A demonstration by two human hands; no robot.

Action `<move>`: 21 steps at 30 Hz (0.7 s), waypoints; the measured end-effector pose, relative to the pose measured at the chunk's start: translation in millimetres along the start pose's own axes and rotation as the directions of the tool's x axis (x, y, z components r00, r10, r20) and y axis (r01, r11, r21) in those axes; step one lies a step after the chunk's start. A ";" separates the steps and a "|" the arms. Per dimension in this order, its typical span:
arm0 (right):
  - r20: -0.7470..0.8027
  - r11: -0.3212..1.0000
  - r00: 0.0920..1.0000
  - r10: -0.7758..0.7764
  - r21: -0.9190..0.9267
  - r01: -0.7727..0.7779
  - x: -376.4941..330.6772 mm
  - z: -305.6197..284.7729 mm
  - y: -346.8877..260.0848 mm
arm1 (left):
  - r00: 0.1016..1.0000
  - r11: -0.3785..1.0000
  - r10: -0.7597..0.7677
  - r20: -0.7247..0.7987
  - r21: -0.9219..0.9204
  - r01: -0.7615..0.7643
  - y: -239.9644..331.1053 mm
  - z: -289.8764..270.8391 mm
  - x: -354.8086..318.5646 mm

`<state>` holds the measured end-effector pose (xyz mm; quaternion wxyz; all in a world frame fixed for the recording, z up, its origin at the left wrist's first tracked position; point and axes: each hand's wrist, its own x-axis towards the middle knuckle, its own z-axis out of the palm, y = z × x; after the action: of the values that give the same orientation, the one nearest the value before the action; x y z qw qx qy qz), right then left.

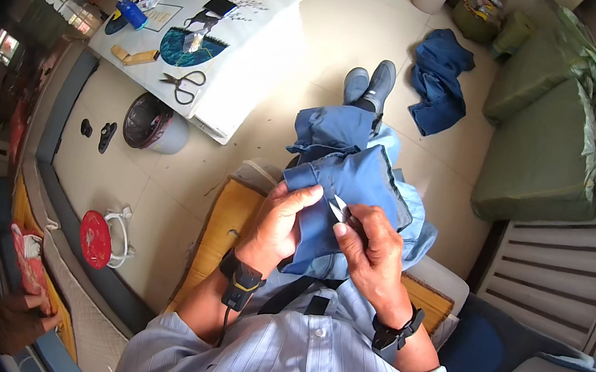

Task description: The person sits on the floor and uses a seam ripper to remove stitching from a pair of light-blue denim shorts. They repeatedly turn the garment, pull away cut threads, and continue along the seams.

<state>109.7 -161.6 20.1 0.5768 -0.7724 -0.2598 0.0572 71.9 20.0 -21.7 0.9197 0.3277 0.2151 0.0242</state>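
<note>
A blue cloth garment piece (359, 181) with a dark, frayed-looking edge lies across my lap. My left hand (279, 221) is closed on its left edge, thumb on top. In my right hand (373, 250) is a pair of small thread snips (340, 209), held between thumb and fingers. The pointed blades rest over the cloth, a short way right of my left thumb, and look slightly apart. Whether they touch the fabric I cannot tell. Lighter blue denim (420, 230) hangs under the cloth at the right.
At the left stands a covered table (265, 37) with black scissors (186, 85) and a blue bottle (132, 13) on it. A bin (168, 135) and a red round stool (96, 240) are nearby. Blue garments (441, 77) lie on the floor. Another person's hand (23, 322) shows lower left.
</note>
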 end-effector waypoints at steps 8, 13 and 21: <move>-0.047 0.982 0.998 -0.033 -0.187 0.024 1.1 -0.1 -3.6 | 0.999 0.999 0.039 0.014 0.034 -0.039 -1.5 15.9 -15.1; -0.049 0.974 0.999 -0.010 -0.225 -0.001 1.3 -2.4 -4.7 | 0.999 0.998 0.045 -0.009 0.036 -0.044 -4.8 17.5 -17.3; -0.071 0.972 0.996 -0.056 -0.230 0.038 0.0 -1.3 -1.0 | 0.998 0.998 0.051 -0.030 0.037 -0.050 -4.4 21.7 -19.8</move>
<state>109.9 -162.5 21.5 0.4950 -0.8288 -0.2604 -0.0164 62.4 0.0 -1.9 0.9093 0.3492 0.2211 0.0487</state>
